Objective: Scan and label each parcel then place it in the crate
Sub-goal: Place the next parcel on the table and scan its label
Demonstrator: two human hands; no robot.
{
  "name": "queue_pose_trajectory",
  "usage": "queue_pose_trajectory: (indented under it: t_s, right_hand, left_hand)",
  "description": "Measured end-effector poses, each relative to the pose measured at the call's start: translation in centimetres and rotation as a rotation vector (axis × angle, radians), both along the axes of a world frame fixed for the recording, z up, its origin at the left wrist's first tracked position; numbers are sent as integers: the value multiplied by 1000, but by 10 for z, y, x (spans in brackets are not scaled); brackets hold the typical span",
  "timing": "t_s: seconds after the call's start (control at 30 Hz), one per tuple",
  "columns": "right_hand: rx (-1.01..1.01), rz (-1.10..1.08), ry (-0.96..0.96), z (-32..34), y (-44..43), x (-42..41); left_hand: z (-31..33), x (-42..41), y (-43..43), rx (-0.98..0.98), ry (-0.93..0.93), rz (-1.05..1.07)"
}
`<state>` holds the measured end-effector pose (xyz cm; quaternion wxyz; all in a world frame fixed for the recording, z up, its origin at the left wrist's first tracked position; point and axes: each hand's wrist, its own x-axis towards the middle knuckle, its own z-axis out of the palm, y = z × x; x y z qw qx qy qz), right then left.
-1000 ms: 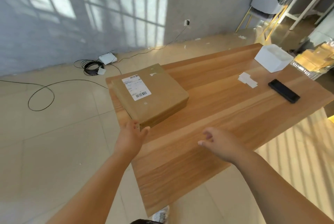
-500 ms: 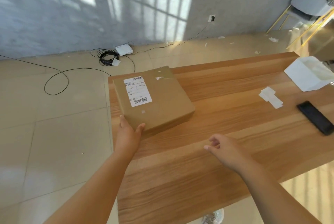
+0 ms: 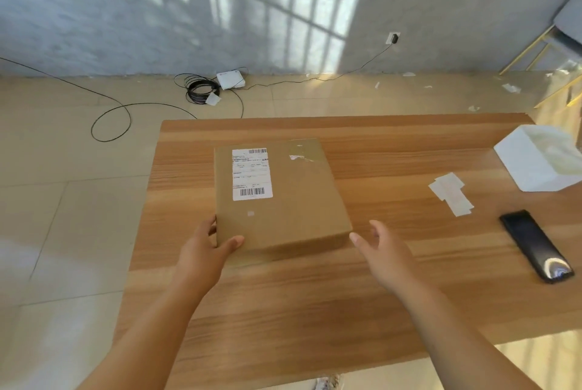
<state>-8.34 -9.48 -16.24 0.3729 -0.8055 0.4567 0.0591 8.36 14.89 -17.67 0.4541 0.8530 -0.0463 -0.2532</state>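
Nearest, the left hand [image 3: 204, 248] grips the near-left corner of the parcel [image 3: 283, 200], thumb laid on its top face and fingers wrapped along its left edge. The right hand [image 3: 384, 248] is spread wide with relaxed fingers, holding nothing. Its fingertips sit just beside the near-right corner, and I cannot tell whether they touch it.

The parcel lies flat on the surface [image 3: 315, 311], left of centre, with its printed label [image 3: 252, 173] facing up on the left half.

The step looks like taking the box in both hands to position it for scanning. To do it well, the right hand should close on the near-right corner to mirror the left, so the flat box moves level without pivoting. Both thumbs should stay clear of the barcodes, and the label should stay upward.

Further right lies a black phone [image 3: 535, 248], probably the scanner, and beyond it some loose white slips [image 3: 450, 194]. Bringing the parcel toward them would shorten the reach. At the far right stands a white open container [image 3: 541, 162], which may be the crate.
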Motion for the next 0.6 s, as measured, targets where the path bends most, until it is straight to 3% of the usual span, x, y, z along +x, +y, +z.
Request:
queue_pose_trajectory:
  t_s: [0.23,0.6]
  right_hand:
    - [82,74,-50,-3,-59,-45]
    - [78,3,-124,-10,-126,-116]
  left_hand:
    - [-1,-75,-63,-16,44,-77]
    - [-5,-135,-124,59,37,-165]
